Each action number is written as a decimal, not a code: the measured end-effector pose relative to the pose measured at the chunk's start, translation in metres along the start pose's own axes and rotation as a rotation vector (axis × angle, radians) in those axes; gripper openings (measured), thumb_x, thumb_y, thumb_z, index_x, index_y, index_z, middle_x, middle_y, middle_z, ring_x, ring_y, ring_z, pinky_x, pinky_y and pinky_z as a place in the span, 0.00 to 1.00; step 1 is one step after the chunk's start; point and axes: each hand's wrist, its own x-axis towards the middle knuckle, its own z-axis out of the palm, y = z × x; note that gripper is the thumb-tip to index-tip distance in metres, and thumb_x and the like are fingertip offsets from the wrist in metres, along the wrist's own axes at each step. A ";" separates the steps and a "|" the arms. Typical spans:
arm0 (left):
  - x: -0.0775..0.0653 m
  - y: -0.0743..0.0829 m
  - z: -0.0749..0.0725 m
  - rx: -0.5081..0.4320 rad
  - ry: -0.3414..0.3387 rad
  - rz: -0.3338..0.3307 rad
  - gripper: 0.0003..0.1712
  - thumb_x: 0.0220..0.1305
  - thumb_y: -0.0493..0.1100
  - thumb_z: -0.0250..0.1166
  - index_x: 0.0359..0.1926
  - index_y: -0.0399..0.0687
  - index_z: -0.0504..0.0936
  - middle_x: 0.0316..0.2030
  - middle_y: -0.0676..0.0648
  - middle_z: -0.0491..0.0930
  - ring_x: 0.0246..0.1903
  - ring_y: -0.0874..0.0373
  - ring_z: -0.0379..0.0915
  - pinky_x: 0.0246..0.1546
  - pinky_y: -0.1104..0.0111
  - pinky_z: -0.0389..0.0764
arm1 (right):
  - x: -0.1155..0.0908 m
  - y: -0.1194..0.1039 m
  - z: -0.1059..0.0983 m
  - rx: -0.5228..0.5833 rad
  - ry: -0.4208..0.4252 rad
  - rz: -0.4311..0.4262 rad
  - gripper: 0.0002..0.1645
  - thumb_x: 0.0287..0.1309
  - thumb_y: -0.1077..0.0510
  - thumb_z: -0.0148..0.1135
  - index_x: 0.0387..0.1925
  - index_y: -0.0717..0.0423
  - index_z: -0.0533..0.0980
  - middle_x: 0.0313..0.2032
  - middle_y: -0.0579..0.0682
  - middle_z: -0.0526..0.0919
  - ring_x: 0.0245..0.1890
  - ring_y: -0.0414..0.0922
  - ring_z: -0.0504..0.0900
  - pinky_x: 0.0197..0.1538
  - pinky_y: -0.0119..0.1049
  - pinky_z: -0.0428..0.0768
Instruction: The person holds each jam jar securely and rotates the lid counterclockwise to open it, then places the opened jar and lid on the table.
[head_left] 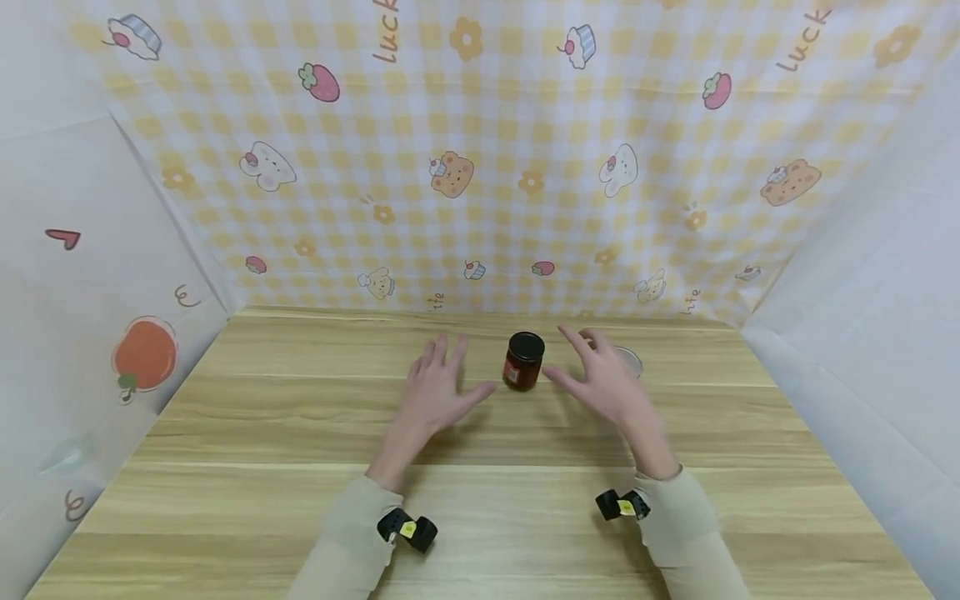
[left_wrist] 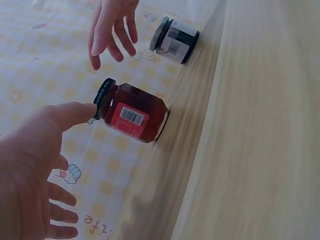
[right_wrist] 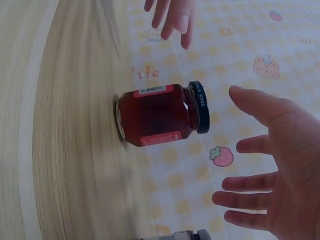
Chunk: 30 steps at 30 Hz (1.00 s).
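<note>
Yellow-and-white checked cloth (head_left: 495,125) hangs behind the red-labelled glass jar (head_left: 523,361), and pale sheets (head_left: 870,275) flank it well to either side. Beneath the jar, the wood-grain worktop (head_left: 480,517) has its back edge just beyond the lid, while its side edges lie well apart from it. Much more worktop stretches in front of the jar than behind it. Upright under its black screw lid, the jar stands between both hands with a gap either side. Left of it, the left hand (head_left: 438,396) has its fingers spread, thumb pointing at the jar, and has hold of nothing. Right of it, the right hand (head_left: 607,383) also holds nothing, its fingers apart and gently bent, the thumb near the glass. Further right of the jar stands a white-labelled jar (left_wrist: 175,44), mostly hidden by the right hand in the head view.
</note>
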 end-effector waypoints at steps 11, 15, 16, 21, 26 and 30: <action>0.015 0.014 0.019 -0.039 0.020 -0.007 0.55 0.62 0.75 0.59 0.79 0.49 0.56 0.71 0.32 0.62 0.68 0.33 0.61 0.65 0.42 0.64 | 0.016 -0.010 0.010 0.013 0.018 0.002 0.46 0.64 0.30 0.59 0.73 0.52 0.66 0.54 0.63 0.74 0.45 0.56 0.77 0.44 0.52 0.79; 0.020 0.019 0.027 -0.063 0.008 -0.020 0.56 0.60 0.76 0.60 0.79 0.50 0.56 0.70 0.35 0.65 0.66 0.34 0.63 0.61 0.41 0.69 | 0.021 -0.013 0.015 0.026 0.008 0.005 0.46 0.63 0.30 0.60 0.72 0.52 0.66 0.51 0.61 0.75 0.43 0.54 0.78 0.42 0.50 0.79; 0.022 0.020 0.029 -0.073 0.006 -0.021 0.56 0.60 0.75 0.61 0.78 0.49 0.57 0.69 0.35 0.66 0.66 0.34 0.63 0.60 0.41 0.70 | 0.022 -0.014 0.016 0.030 0.006 0.008 0.45 0.63 0.30 0.60 0.72 0.52 0.67 0.51 0.61 0.75 0.44 0.54 0.78 0.42 0.50 0.79; 0.026 0.027 0.035 -0.119 0.002 -0.025 0.57 0.59 0.76 0.62 0.78 0.49 0.58 0.68 0.36 0.67 0.65 0.34 0.65 0.58 0.40 0.71 | 0.028 -0.014 0.023 0.014 0.009 0.006 0.45 0.63 0.30 0.60 0.71 0.53 0.68 0.48 0.60 0.77 0.44 0.53 0.79 0.41 0.49 0.79; 0.029 0.032 0.041 -0.169 -0.013 -0.036 0.57 0.59 0.75 0.63 0.78 0.47 0.58 0.69 0.35 0.66 0.66 0.36 0.65 0.58 0.40 0.72 | 0.033 -0.015 0.028 0.001 0.018 -0.014 0.45 0.63 0.32 0.62 0.70 0.55 0.69 0.46 0.60 0.79 0.41 0.52 0.78 0.38 0.48 0.78; 0.032 0.034 0.046 -0.228 -0.016 -0.024 0.56 0.60 0.71 0.65 0.77 0.43 0.59 0.70 0.35 0.65 0.67 0.37 0.65 0.60 0.43 0.72 | 0.035 -0.017 0.029 0.027 0.035 -0.011 0.44 0.62 0.33 0.64 0.69 0.55 0.70 0.51 0.60 0.80 0.45 0.52 0.80 0.44 0.51 0.79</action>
